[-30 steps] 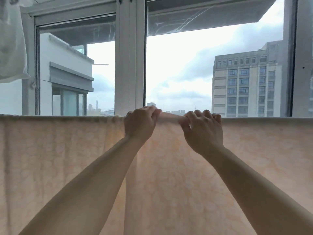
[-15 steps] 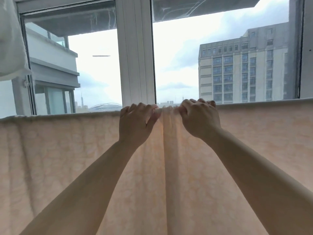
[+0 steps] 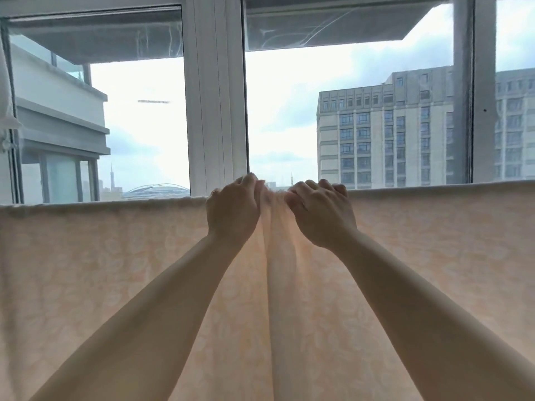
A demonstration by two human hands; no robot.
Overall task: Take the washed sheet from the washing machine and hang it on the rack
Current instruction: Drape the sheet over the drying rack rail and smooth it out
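Note:
A pale peach sheet [image 3: 86,270] with a faint flower pattern hangs in front of me, draped over a rail that it hides along its top fold. My left hand [image 3: 231,209] and my right hand [image 3: 321,212] sit close together at the middle of that top edge. Each pinches the fabric. Between them the cloth is bunched into narrow vertical pleats [image 3: 272,227] that run down from the fold. The rack itself is covered by the sheet.
Behind the sheet stands a white-framed window [image 3: 215,96] with a tall building outside at the right. A white cloth [image 3: 5,82] hangs at the far left edge.
Both hands stayed on the top fold and drew closer, gathering the cloth between them into pleats. The view shifted slightly, with the sheet's edge lower in frame.

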